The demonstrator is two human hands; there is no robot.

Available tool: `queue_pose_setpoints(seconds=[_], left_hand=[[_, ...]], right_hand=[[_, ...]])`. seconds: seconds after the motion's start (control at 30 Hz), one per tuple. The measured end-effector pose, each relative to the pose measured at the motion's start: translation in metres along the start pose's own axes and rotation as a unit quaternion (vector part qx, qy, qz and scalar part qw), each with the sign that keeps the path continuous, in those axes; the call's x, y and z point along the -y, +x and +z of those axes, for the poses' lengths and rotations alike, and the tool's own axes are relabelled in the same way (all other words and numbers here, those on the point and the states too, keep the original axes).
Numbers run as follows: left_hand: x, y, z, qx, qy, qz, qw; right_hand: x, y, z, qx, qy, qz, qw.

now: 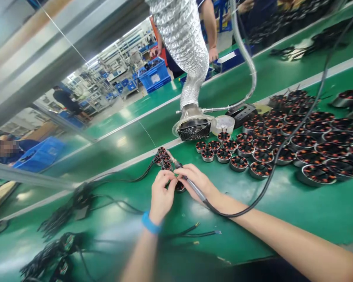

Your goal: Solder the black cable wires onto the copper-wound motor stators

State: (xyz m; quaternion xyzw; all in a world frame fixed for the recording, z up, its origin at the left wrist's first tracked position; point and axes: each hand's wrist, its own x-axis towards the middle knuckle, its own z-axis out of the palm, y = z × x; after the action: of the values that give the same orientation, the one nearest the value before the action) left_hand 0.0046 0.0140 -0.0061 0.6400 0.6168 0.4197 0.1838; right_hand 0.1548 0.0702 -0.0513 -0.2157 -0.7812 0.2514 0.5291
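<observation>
My right hand (198, 182) is closed around a soldering iron (194, 189), its tip pointing up and away from me. Its thumb and fingertips come close to those of my left hand (162, 192), which wears a blue wristband (151, 223). The left fingers are pinched together; what lies between them is too small to make out. Just beyond both hands stands a small group of motor stators (164, 155) with copper windings, black cables (145, 172) running off to the left. One more stator (180, 187) is partly hidden beneath my hands.
Many loose stators (261, 169) cover the bench's right side. A fume extractor (194, 127) on a silver duct hangs beyond my hands, beside a white tub (225, 124). Bundled cables (54, 250) lie left; stripped cable ends (201, 234) lie near me. The iron's cord (267, 184) loops right. People work opposite.
</observation>
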Motion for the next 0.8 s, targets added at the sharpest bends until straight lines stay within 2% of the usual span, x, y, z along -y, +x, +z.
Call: queue_pose_setpoints(seconds=[0.07,0.23,0.37,0.8], left_hand=[[0.002,0.002,0.0,-0.006,-0.018,-0.019,1.0],[0.008,0.006,0.0,0.026,-0.036,-0.101,0.994],[0.011,0.006,0.0,0.023,-0.057,-0.12,0.991],[0.011,-0.001,0.007,-0.012,-0.054,-0.134,0.99]], right_hand=[[0.003,0.003,-0.003,-0.028,0.007,0.004,1.0],[0.012,0.008,-0.014,-0.093,-0.001,0.042,0.995],[0.013,0.006,-0.022,-0.135,-0.027,0.085,0.987],[0.017,0.001,-0.029,-0.121,0.028,0.079,0.989]])
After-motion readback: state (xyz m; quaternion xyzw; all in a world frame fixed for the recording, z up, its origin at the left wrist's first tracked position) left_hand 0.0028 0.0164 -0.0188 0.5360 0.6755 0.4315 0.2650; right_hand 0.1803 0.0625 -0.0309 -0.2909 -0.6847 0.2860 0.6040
